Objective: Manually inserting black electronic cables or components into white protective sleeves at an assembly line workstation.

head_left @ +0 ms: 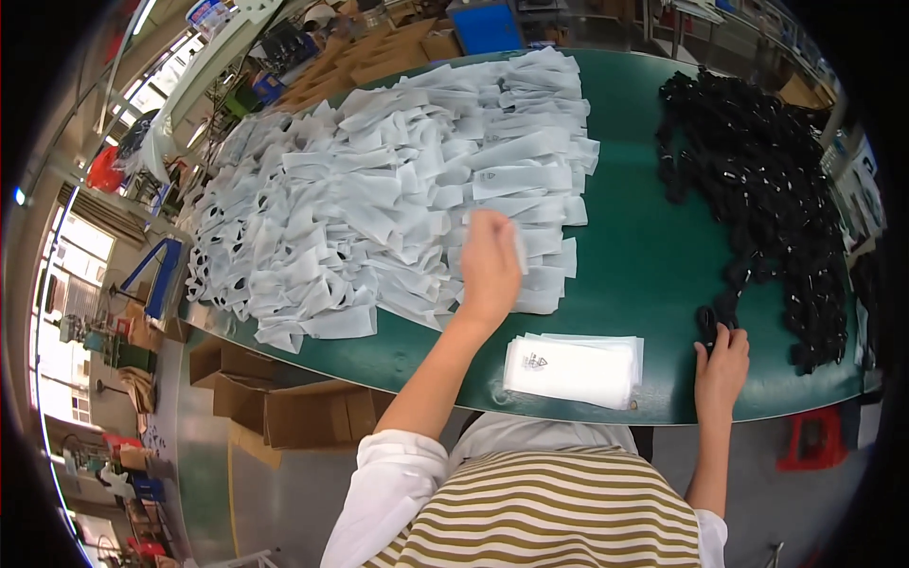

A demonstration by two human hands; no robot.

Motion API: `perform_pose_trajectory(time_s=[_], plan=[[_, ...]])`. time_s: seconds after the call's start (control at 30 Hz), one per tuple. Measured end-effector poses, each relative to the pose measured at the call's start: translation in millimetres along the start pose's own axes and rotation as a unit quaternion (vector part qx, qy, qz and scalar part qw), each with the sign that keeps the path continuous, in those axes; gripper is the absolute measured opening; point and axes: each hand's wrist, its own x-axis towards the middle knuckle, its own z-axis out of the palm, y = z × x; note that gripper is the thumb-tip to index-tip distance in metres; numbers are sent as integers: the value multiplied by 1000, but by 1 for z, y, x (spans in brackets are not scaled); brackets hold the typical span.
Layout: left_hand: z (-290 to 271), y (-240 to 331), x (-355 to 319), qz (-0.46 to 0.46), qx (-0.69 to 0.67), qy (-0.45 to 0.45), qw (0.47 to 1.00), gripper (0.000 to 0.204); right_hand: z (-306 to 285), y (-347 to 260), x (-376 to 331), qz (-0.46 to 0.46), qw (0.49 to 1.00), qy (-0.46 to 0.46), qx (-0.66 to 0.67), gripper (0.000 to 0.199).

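Below the green worktop (620,265), cardboard boxes (322,415) stand by its near-left edge. The left hand (490,270) curls over pale pouches (350,180) covering the worktop's left side, its grip unclear; toward the near-right edge, the right hand (722,367) pinches a black bundle (706,325).

1. Green table (615,284) is seen at centre, its edges bowed by the lens.
2. Open cardboard boxes (327,417) are grouped below its near edge, on the left.
3. Brown cartons (379,62) are massed beyond the far edge; count can't be made out.
4. Blue bin (484,28) is placed near the cartons.
5. Red stool (833,437) is partly hidden under the right end.
6. Blue frame (169,270) is propped at an angle, far left.
7. Bright windows (74,369) are lined up behind it.
8. Yellow line (232,502) is marked on the floor, lower left.
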Motion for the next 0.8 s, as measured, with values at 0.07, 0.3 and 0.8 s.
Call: perform_pose_trajectory(time_s=[0.07, 0.3, 0.8], plan=[[10, 0, -8, 21, 95, -65, 993, 10, 5, 10, -10, 2, 1000, -12, -9, 36], [25, 50, -86, 189, 39, -268, 944, 24, 2, -10, -8, 148, 850, -115, 493, 28], [40, 47, -125, -32, -58, -347, 935, 9, -42, -36, -42, -108, 921, -91, 362, 41]])
